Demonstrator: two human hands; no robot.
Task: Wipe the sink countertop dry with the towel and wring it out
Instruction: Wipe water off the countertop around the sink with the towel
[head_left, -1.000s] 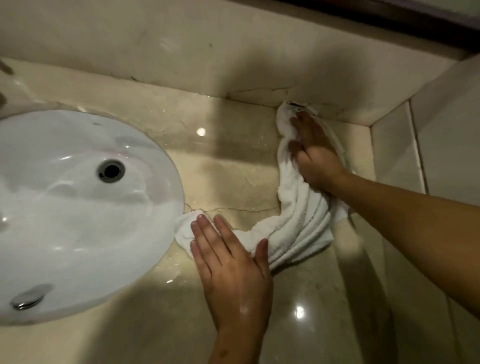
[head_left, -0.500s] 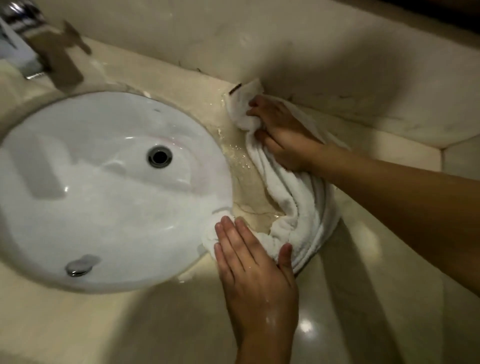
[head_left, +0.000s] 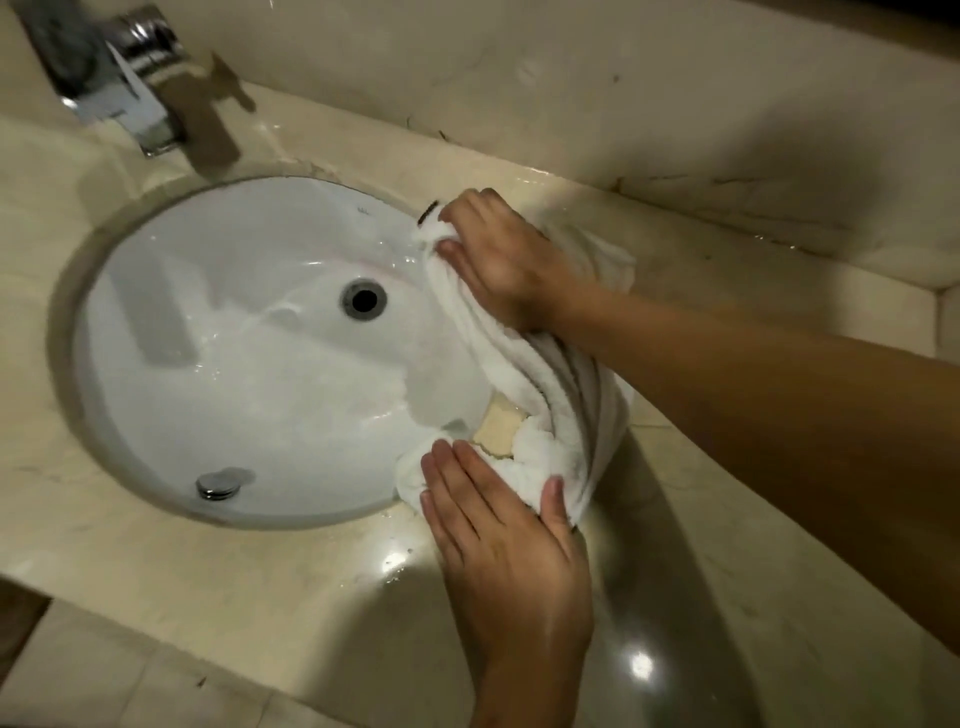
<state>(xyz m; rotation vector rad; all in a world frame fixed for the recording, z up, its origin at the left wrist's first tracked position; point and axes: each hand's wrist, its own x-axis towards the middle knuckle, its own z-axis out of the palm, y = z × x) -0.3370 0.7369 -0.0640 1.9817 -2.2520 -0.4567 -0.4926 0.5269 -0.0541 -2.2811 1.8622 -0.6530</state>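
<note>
Towel (head_left: 550, 395): white, bunched in an arc along the right rim of the basin (head_left: 234, 364), far end over the bowl
Right hand (head_left: 509, 265): fingers curled, gripping the far end
Left hand (head_left: 509, 545): flat, fingers straight, pressing the near end onto the countertop (head_left: 260, 597)
Change: dragged from the back wall to the rim — this stretch looks wiped, wringing likely next
</note>
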